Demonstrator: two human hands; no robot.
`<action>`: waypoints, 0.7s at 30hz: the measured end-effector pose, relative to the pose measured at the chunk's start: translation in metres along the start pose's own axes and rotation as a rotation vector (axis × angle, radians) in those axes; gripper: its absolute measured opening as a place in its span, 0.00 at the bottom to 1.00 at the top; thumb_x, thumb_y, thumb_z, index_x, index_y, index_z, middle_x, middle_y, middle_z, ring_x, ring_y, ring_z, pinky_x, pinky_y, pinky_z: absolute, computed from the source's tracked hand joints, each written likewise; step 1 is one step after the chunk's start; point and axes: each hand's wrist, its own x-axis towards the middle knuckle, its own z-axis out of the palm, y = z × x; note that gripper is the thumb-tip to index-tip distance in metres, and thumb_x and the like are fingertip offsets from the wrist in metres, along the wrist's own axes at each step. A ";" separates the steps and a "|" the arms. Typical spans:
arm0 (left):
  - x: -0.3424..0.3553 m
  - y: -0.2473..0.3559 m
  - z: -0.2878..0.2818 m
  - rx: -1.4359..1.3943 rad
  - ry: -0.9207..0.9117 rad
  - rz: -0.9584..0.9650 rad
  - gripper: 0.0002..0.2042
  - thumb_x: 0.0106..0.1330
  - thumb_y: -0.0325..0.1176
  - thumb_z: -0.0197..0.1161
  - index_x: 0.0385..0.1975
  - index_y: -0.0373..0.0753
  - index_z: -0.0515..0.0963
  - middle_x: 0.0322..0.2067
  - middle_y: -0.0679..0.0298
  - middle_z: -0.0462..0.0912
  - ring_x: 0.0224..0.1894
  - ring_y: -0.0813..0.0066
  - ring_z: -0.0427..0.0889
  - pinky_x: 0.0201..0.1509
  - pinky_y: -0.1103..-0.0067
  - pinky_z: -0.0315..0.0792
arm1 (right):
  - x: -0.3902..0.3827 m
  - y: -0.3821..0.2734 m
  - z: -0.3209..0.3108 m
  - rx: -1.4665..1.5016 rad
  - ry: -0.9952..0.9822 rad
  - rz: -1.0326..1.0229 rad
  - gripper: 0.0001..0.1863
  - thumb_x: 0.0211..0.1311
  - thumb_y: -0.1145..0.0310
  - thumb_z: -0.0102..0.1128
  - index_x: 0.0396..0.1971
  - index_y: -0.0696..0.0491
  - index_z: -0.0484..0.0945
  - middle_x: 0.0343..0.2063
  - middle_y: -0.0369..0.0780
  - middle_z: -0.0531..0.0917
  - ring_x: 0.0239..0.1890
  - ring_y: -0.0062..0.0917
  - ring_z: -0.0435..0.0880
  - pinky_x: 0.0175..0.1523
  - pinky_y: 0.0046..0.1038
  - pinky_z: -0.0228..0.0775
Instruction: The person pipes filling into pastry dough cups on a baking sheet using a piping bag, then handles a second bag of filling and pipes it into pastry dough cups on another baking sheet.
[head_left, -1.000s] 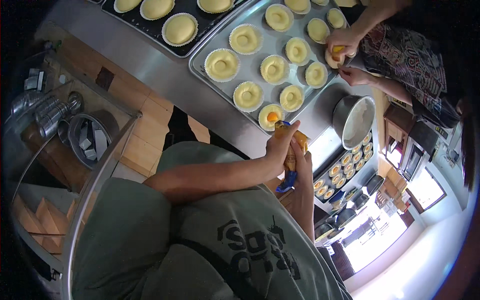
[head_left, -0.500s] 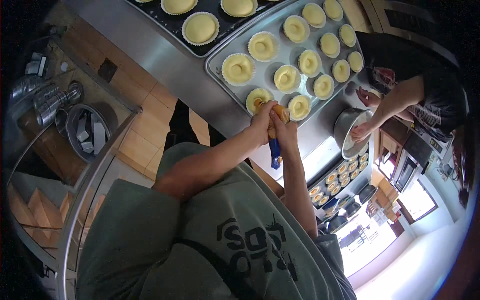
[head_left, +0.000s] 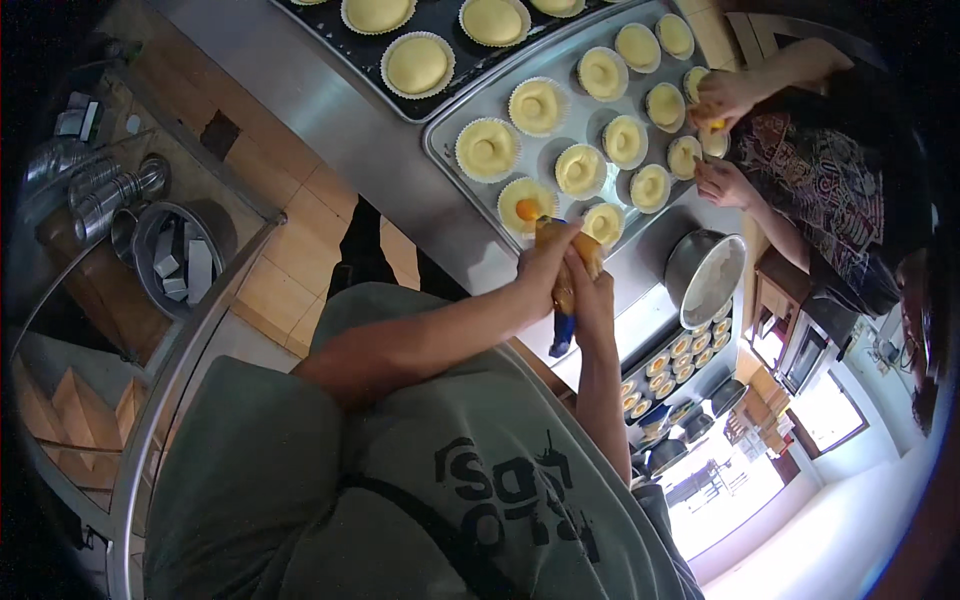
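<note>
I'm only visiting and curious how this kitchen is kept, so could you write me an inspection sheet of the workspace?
Surface: metal table, carrying a grey tray and a black tray.
Job's things: bag with a blue end; dough cups in rows on the grey tray; the one nearest the bag holds an orange blob.
Clutter: steel bowl beside the grey tray; metal tins at far left.
Fingers: those of the left hand and right hand are wrapped around the bag.
Cables: nothing seen for certain.
Surroundings: a co-worker's hands at the grey tray's right end; tiled floor; bright window.
</note>
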 end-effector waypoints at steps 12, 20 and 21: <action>-0.013 0.112 0.033 -0.091 -0.079 0.154 0.28 0.60 0.53 0.75 0.48 0.38 0.76 0.42 0.59 0.84 0.41 0.67 0.86 0.45 0.69 0.82 | 0.037 -0.091 0.079 -0.354 -0.016 -0.220 0.32 0.63 0.48 0.70 0.42 0.69 0.84 0.35 0.51 0.88 0.38 0.31 0.88 0.45 0.33 0.78; 0.022 0.135 0.009 -0.102 -0.036 0.018 0.23 0.68 0.54 0.63 0.49 0.40 0.78 0.43 0.56 0.85 0.45 0.61 0.86 0.55 0.64 0.81 | 0.069 -0.079 0.105 -0.356 -0.042 -0.198 0.31 0.63 0.49 0.70 0.42 0.69 0.84 0.32 0.45 0.87 0.34 0.26 0.85 0.40 0.29 0.77; 0.026 0.136 0.006 -0.106 -0.035 0.005 0.23 0.68 0.54 0.63 0.49 0.40 0.78 0.43 0.56 0.85 0.45 0.61 0.86 0.56 0.64 0.80 | 0.066 -0.083 0.108 -0.391 -0.042 -0.189 0.30 0.63 0.49 0.70 0.42 0.68 0.84 0.33 0.45 0.87 0.35 0.26 0.85 0.41 0.29 0.77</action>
